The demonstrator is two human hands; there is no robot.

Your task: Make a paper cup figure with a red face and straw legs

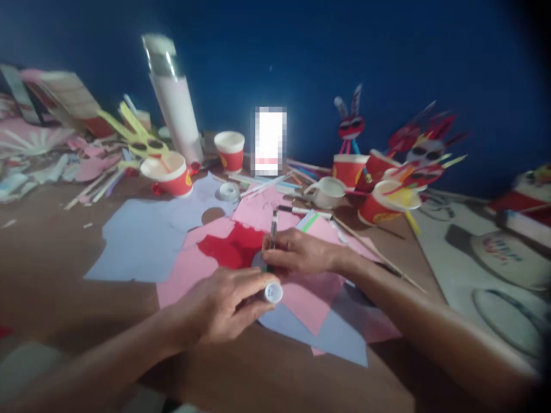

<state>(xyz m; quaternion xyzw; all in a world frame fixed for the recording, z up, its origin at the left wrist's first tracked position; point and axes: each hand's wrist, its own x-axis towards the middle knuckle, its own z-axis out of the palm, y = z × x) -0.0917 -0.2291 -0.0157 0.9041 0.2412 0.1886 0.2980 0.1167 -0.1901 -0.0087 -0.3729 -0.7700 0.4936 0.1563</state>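
My left hand point(224, 304) is closed around a small white round tube point(273, 292), its round end turned toward me; what kind of tube is not clear. Just beyond it, my right hand point(297, 249) pinches a slim pen point(274, 226), held nearly upright. The pen's lower end is hidden by my fingers. Under and beside both hands lie a ragged piece of red paper point(235, 246) and a sheet of pink paper point(316, 307). A pale round patch by the right fingertips is too blurred to name.
Blue-grey paper point(138, 241) lies to the left. Red-and-white paper cups point(230, 152) stand along the back, some with paper creatures. A tall white flask point(174, 109) rises behind. Near a white mug point(329, 192) are a marker point(307, 211) and a thin stick point(383, 258).
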